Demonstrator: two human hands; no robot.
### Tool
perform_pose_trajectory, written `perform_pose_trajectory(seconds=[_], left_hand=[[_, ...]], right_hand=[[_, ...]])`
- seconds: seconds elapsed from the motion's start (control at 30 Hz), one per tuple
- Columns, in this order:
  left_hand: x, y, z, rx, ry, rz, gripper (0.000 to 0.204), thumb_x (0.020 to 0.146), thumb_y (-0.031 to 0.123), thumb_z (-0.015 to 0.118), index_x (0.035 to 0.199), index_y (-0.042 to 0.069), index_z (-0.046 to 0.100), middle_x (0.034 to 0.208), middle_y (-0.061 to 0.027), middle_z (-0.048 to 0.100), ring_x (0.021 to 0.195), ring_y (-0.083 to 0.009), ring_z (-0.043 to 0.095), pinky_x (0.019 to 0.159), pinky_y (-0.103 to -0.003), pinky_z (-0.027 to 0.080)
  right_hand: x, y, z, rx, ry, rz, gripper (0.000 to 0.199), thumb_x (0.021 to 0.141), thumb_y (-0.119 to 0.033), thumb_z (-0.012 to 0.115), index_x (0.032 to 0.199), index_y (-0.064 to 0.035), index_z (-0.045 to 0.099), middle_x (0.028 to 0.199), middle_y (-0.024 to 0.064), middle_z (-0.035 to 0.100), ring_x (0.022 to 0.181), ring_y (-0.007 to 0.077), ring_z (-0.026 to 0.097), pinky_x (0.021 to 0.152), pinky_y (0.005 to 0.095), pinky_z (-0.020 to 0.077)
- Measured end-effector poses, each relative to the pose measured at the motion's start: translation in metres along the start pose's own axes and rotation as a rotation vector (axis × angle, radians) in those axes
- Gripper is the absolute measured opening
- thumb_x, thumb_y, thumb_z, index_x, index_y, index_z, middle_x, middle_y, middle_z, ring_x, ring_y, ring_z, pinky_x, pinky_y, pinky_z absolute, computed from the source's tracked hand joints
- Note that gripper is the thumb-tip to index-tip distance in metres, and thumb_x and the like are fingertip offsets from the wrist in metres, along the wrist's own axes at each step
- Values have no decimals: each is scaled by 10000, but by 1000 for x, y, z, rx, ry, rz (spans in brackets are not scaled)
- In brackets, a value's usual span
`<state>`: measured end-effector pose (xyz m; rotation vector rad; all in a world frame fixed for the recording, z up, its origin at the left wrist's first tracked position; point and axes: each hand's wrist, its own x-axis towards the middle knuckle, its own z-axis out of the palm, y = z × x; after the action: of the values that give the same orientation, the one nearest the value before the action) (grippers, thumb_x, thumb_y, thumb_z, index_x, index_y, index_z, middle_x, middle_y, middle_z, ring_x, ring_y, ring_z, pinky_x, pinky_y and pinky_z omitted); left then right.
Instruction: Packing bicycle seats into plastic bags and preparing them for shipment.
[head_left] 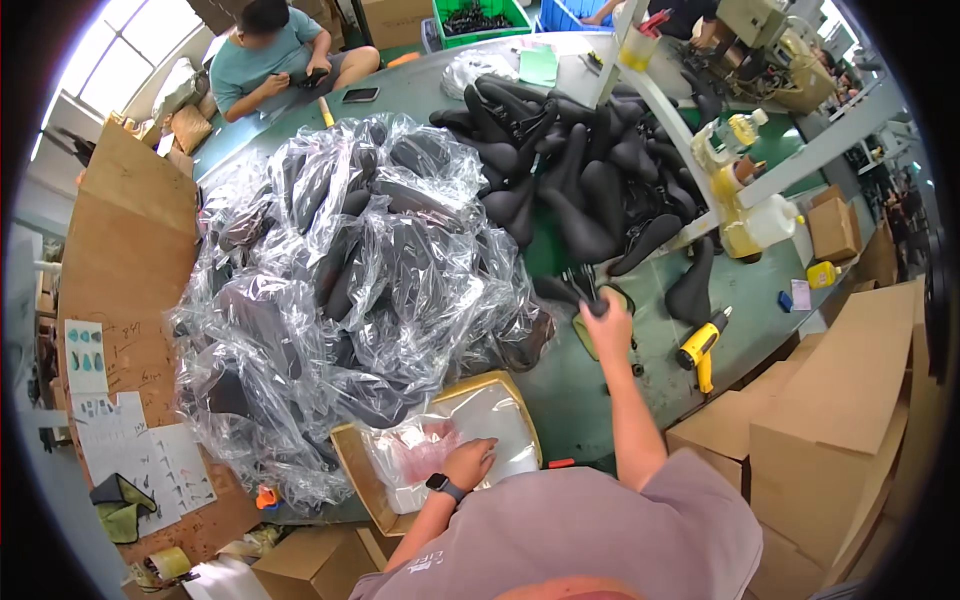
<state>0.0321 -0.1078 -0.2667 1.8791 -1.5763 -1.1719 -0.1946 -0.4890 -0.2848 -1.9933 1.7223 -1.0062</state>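
My left hand (470,462) rests flat on a stack of clear plastic bags (490,420) lying on a brown cardboard sheet (352,462) at the table's near edge. A dark watch sits on that wrist. My right hand (607,318) reaches forward and grips a black bicycle saddle part (590,290) on the green table (570,390). A big heap of saddles wrapped in clear plastic (350,280) lies to the left. A pile of bare black saddles (570,170) lies beyond my right hand.
A yellow power drill (700,345) lies on the table to the right. Cardboard boxes (840,420) stand at the right, cardboard panels (130,250) at the left. A person in a teal shirt (265,55) sits at the far side. A white frame holds yellow bottles (740,200).
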Motion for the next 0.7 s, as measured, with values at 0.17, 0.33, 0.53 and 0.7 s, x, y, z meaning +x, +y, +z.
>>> perform_pose_trajectory(seconds=[0.17,0.33,0.53,0.7], left_hand=[[-31,-14,23,56,7,96,370,1018,220,728,1371,111,713,1233,-179,777,1152,-404,733,968,-506,599],[-46,13,29,104,20,184,349,997,225,754,1328,111,748,1185,-166,778,1117,-381,741,943,-502,601],[-93,202,-44,-43,373,858,402,957,270,806,1320,110,747,1305,-94,749,1254,-290,701,1099,-483,557],[-106,248,-50,319,355,1106,452,911,414,815,1232,96,789,1409,-104,714,1466,-293,575,1329,-575,334]], right_hand=[[-168,87,-87,-446,-319,243,880,796,-280,922,1490,39,485,1135,315,749,1079,531,735,977,601,584],[-194,80,-119,-294,-502,440,789,849,-449,909,1369,41,576,1271,346,745,1125,502,753,951,561,617],[-209,-108,-208,1847,-1151,904,742,1140,-706,440,1492,-74,604,935,134,681,549,177,569,487,312,473],[-285,-210,-264,1633,-886,1154,792,1136,-719,423,1583,-69,497,822,78,586,517,165,521,476,301,465]])
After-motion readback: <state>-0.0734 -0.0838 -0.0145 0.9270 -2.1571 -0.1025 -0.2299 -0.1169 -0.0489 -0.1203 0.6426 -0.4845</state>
